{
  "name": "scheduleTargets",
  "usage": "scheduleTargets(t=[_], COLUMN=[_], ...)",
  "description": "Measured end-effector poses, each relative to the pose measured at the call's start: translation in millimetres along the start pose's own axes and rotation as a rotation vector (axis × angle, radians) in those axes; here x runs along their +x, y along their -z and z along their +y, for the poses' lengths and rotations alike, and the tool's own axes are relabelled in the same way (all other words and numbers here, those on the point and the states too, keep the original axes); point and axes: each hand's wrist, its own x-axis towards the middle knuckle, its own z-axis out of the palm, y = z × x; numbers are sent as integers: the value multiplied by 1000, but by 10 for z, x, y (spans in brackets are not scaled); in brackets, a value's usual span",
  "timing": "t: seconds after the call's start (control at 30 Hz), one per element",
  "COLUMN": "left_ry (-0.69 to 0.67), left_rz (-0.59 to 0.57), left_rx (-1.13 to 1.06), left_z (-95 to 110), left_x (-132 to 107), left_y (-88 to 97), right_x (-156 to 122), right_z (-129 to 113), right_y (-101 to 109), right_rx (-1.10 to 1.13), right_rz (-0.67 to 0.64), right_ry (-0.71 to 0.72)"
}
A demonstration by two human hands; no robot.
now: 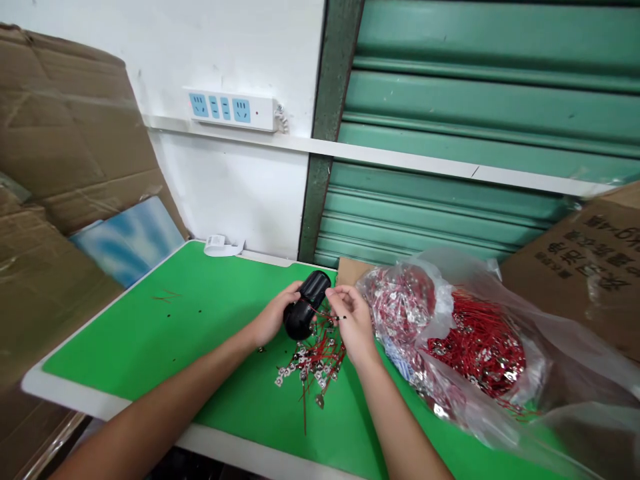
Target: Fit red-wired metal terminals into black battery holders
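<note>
My left hand (275, 315) grips a black plastic housing (314, 288) with rounded, bulging parts, held above the green table. At its right side, my right hand (356, 323) has its fingers pinched on a thin red wire (320, 311) that runs from the housing. A small dark piece shows by those fingers; its kind is too small to tell. Just below both hands lies a loose pile of red wires with small metal contact tabs (313, 360). Part of the housing's left side is hidden by my left fingers.
On the right, a clear plastic bag (475, 400) holds bundles of red wires with metal tabs (480, 343). Cardboard boxes stand left (80, 120) and right (585, 267) of the green table (135, 333). A power strip (233, 109) hangs on the wall; a paper strip (223, 249) lies at the back.
</note>
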Motion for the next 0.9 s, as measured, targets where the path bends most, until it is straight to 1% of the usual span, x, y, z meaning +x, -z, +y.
scheduleTargets(t=[0.07,0.13,0.2,0.3,0.4,0.57,0.63,0.73,0.8,0.9], left_ry=[-40,-86,-109,-112,-117,-148,-150,-136,-143,-192], left_rz=[13,30,27,-3,-28,-1,16,35,42,46], left_rx=[48,127,221,316,361,420,436,456,470,495], left_z=[-35,-51,-47,-24,-15,-24,-22,-14,-8,-9], left_x=[1,-14,-41,-79,-95,-90,-86,-80,-75,-68], left_y=[1,-10,-29,-54,-63,-62,-64,-65,-61,-46], right_x=[-8,-16,-28,-58,-94,-118,-119,-127,-141,-166], right_z=[24,51,72,91,99,92,89,85,71,27], right_y=[-23,-45,-60,-64,-63,-96,-103,-87,-67,-41], right_rx=[40,48,6,-115,-196,-122,-147,-262,-358,-485], right_rz=[-56,-36,30,118,118,118,96,54,10,-108], right_ry=[-39,-27,46,194,290,345,360,397,459,588])
